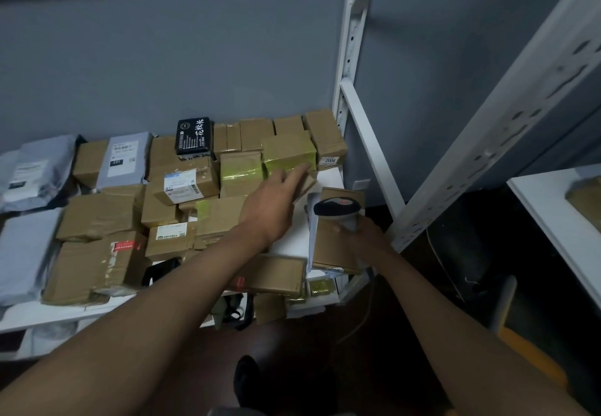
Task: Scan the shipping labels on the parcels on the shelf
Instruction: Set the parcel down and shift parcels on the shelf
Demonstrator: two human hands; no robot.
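White shelving (328, 178) against a grey wall is crowded with parcels. Nearest, at its right end, the barcode scanner (338, 209) is gripped by the right hand (367, 236) together with a flat brown parcel (335, 246), probably kept ready; its long head lies left to right, window apparently facing down. Further back, the left hand (276, 197) is stretched out with fingers straight and empty toward a yellow-taped parcel (289, 152), likely the next to be scanned.

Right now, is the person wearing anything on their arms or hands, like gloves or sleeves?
No gloves and no sleeves in view. The left hand and right hand are bare, and both forearms are uncovered up to the picture's edge. No watch, ring or bracelet shows on either wrist.
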